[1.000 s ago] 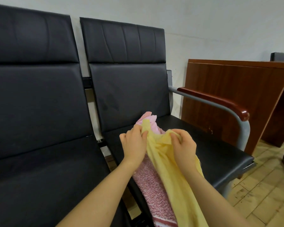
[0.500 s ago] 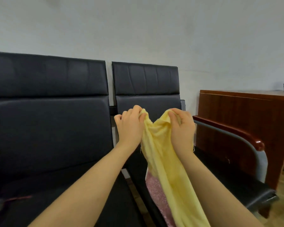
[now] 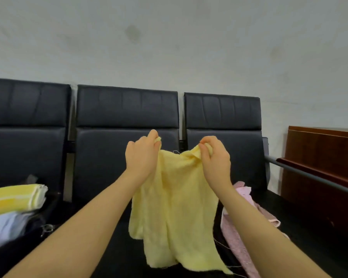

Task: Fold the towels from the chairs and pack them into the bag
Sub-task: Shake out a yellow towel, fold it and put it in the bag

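Note:
A pale yellow towel (image 3: 177, 207) hangs in the air in front of the middle black chair (image 3: 109, 161). My left hand (image 3: 142, 155) pinches its upper left corner and my right hand (image 3: 214, 157) pinches the upper right corner, the top edge sagging between them. A pink towel (image 3: 241, 237) lies crumpled on the seat of the right chair (image 3: 223, 121), partly behind my right forearm. At the far left, folded towels sit stacked: a yellow striped one (image 3: 14, 197) on a pale lilac one (image 3: 6, 223). I cannot make out the bag for certain.
Three black padded chairs stand in a row against a white wall. The right chair has a grey armrest bar (image 3: 309, 177). A brown wooden desk (image 3: 325, 167) stands to the right. Something dark with a metal ring (image 3: 46, 227) lies under the folded stack.
My hands have lifted the yellow towel off the pink one and moved apart, spreading its top edge. The view has swung left and up, bringing the folded stack into sight.

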{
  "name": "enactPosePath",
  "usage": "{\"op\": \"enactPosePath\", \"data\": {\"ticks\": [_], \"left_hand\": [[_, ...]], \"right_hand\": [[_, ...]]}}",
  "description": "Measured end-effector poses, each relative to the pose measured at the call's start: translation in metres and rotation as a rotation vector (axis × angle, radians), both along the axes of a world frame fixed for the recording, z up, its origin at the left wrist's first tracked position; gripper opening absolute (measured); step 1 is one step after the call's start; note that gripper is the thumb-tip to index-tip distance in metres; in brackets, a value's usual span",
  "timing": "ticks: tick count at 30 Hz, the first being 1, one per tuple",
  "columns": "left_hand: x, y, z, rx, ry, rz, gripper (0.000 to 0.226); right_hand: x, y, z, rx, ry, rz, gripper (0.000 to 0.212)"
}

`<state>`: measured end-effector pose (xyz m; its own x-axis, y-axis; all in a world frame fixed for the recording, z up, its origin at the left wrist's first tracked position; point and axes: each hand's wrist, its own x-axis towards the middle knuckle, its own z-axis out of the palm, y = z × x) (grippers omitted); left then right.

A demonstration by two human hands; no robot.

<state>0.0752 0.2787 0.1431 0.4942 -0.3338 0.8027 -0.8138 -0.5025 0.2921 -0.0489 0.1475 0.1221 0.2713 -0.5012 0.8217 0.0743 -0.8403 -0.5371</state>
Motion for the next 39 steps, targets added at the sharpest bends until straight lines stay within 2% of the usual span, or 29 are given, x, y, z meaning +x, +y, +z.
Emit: {"op": "enactPosePath", "data": {"ticks": [4,7,9,12,14,17,19,21,24,27,31,33,36,39], "left_hand": [[0.022,0.031,-0.019,0.089,0.017,0.051,0.017],[0.026,0.045,-0.037,0.046,0.201,-0.135,0.021],[0.023,0.048,-0.047,-0.027,0.346,-0.289,0.021],[0.015,0.043,-0.062,-0.061,0.447,-0.412,0.024],[0.003,0.037,-0.07,-0.014,0.513,-0.464,0.02],[-0.011,0.025,-0.08,0.113,0.569,-0.442,0.043],[-0.013,0.019,-0.087,0.051,0.567,-0.448,0.035],[-0.012,0.014,-0.091,-0.09,0.572,-0.477,0.009],[-0.005,0.01,-0.092,-0.223,0.603,-0.525,0.02],[0.0,0.011,-0.086,-0.199,0.654,-0.495,0.019],[0.005,0.013,-0.075,-0.154,0.659,-0.435,0.013],[0.005,0.013,-0.069,-0.173,0.67,-0.398,0.012],[0.005,0.017,-0.061,-0.214,0.655,-0.35,0.009],[0.006,0.022,-0.056,-0.238,0.645,-0.348,0.012]], "right_hand": [[0.011,0.007,-0.016,0.039,0.128,0.052,0.01],[0.018,0.012,-0.031,0.085,0.177,0.108,0.012],[0.023,0.015,-0.041,0.044,0.179,0.132,0.014],[0.028,0.023,-0.05,0.07,0.187,0.191,0.02],[0.031,0.028,-0.054,0.124,0.177,0.216,0.024],[0.033,0.032,-0.054,0.175,0.133,0.256,0.019],[0.032,0.034,-0.053,0.196,0.102,0.302,0.016],[0.03,0.032,-0.054,0.203,0.091,0.32,0.013],[0.029,0.025,-0.06,0.233,0.106,0.342,0.012],[0.027,0.015,-0.072,0.209,0.166,0.342,0.007],[0.027,0.011,-0.09,0.004,0.408,0.186,0.048],[0.029,0.017,-0.093,0.005,0.431,0.161,0.053],[0.034,0.025,-0.095,0.024,0.373,0.141,0.05],[0.041,0.032,-0.094,0.008,0.341,0.086,0.034]]}}
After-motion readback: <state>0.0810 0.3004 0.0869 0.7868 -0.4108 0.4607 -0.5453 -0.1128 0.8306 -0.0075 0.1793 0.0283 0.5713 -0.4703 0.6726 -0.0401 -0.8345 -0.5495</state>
